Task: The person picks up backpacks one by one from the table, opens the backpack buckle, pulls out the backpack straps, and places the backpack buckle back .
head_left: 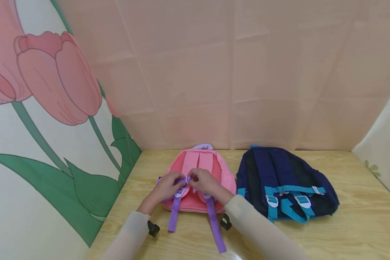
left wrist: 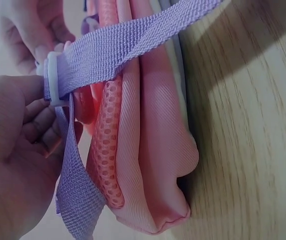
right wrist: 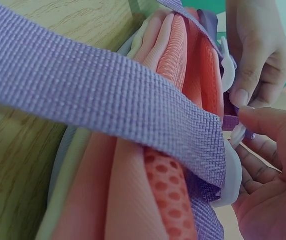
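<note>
A small pink backpack (head_left: 227,177) lies on the table with its shoulder-strap side up. Over its middle, both hands meet at a narrow purple strap (head_left: 181,180) with a small white buckle (right wrist: 238,134). My left hand (head_left: 169,186) pinches the strap between thumb and fingers. Thumb and fingers of my right hand (head_left: 205,180) pinch the white buckle, right at the left thumb tip. Two wider purple straps, a left one (head_left: 173,216) and a right one (head_left: 216,227), hang from white adjusters (right wrist: 228,180) toward the front. The fingers partly hide the narrow strap.
A navy backpack (head_left: 279,166) with turquoise straps (head_left: 292,189) and white adjusters lies just right of the pink one. Both stand on a wood-grain table (head_left: 360,231). A beige backdrop (head_left: 234,72) rises behind, and a tulip-printed panel (head_left: 58,126) borders the left side.
</note>
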{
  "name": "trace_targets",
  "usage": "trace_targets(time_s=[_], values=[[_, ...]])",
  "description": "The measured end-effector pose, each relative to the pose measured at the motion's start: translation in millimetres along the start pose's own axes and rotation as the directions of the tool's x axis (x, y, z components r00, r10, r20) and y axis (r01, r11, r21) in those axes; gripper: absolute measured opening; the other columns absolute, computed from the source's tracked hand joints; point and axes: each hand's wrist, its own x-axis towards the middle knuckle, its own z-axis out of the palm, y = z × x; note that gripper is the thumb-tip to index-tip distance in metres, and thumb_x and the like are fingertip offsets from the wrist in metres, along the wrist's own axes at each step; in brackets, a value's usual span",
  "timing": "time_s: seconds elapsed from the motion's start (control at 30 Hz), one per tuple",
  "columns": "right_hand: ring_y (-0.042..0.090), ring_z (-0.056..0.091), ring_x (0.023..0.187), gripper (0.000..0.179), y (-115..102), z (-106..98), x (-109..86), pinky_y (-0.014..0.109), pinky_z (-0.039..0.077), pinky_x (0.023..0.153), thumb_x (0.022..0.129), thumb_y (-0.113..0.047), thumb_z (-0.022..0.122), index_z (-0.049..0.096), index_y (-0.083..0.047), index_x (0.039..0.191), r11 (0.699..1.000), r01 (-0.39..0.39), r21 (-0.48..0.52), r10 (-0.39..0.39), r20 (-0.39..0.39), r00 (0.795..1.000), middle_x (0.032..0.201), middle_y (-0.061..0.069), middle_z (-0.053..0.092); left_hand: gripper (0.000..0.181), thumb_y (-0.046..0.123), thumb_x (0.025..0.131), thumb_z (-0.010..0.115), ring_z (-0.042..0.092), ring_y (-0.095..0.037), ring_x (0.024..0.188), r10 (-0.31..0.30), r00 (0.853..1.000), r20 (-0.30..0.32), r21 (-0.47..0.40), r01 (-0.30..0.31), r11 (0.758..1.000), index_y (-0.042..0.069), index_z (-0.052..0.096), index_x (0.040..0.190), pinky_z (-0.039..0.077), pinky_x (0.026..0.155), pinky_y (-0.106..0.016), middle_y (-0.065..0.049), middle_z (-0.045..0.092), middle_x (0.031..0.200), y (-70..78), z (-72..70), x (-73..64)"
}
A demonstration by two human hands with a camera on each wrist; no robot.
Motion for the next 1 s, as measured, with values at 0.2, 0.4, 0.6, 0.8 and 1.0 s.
trace_targets(time_s=[0.2,0.4,0.6,0.8,1.0], values=[[0.014,0.062,0.087,0.011,1.0,1.1,1.4,0.035,0.054,0.081,0.091,-0.014,0.075,0.071,-0.013,0.101,1.0,-0.019,0.013,0.019,0.013,1.0,0.093,-0.001,0.069,0.022,0.024,0.1,0.066,0.059,-0.013,0.101,0.008,1.0,0.005,0.003,-0.008,1.0,0.012,0.07,0.118,0.052,0.091,-0.038,0.001,0.065,0.109,0.6,0.7,-1.0],[0.014,0.065,0.088,0.009,5.2,1.9,0.2,0.034,0.055,0.081,0.09,-0.011,0.076,0.071,-0.013,0.097,0.999,0.013,0.047,-0.013,0.003,1.0,0.093,-0.001,0.07,0.024,0.023,0.097,0.07,0.059,-0.014,0.101,-0.009,1.0,0.022,0.006,0.009,1.0,0.012,0.069,0.119,0.052,0.091,-0.038,0.001,0.065,0.11,1.1,-3.2,-2.7],[0.012,0.064,0.086,0.008,8.9,1.5,-0.1,0.033,0.054,0.081,0.088,-0.011,0.076,0.071,-0.012,0.095,0.997,0.022,0.075,-0.021,-0.016,1.0,0.091,-0.001,0.071,0.018,0.022,0.098,0.068,0.058,-0.014,0.1,-0.002,1.0,0.03,0.034,0.001,0.999,0.014,0.071,0.114,0.051,0.09,-0.037,0.002,0.065,0.107,-0.5,-4.6,-2.9],[0.012,0.064,0.084,0.009,8.9,0.5,1.5,0.032,0.054,0.079,0.088,-0.01,0.076,0.07,-0.011,0.095,0.997,0.037,0.066,-0.036,-0.016,0.999,0.089,-0.001,0.071,0.02,0.025,0.101,0.065,0.06,-0.016,0.106,0.024,1.0,0.001,0.023,-0.024,0.999,0.014,0.071,0.117,0.051,0.095,-0.04,0.001,0.066,0.111,0.3,-2.9,-2.2],[0.012,0.063,0.083,0.01,8.4,-1.0,1.9,0.032,0.053,0.078,0.088,-0.012,0.077,0.07,-0.012,0.096,0.999,0.019,0.041,-0.019,-0.003,1.0,0.09,-0.001,0.07,0.019,0.023,0.102,0.063,0.061,-0.015,0.106,0.064,0.998,-0.018,0.013,-0.064,0.998,0.014,0.07,0.116,0.051,0.094,-0.041,0.001,0.066,0.11,0.6,0.5,0.0]])
